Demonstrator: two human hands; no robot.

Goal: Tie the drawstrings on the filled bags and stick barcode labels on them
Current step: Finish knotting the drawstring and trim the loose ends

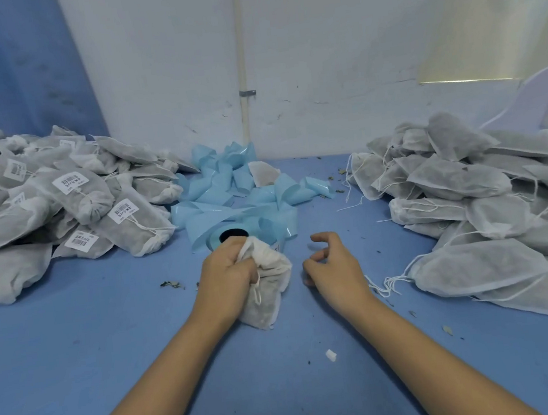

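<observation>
My left hand (227, 273) grips the gathered neck of a white drawstring bag (265, 298) filled with dark dried material, held just above the blue table. Its string dangles below my fingers. My right hand (329, 262) hovers a little to the right of the bag, fingers curled and apart, holding nothing. Just behind the bag lies the label roll (233, 234) with its pale blue backing tape (229, 192) trailing in loops toward the wall.
A heap of tied, labelled bags (48, 207) fills the left side of the blue table (110, 348). A heap of unlabelled bags (480, 209) with loose strings lies on the right. Small leaf crumbs and a white scrap (331, 354) dot the table.
</observation>
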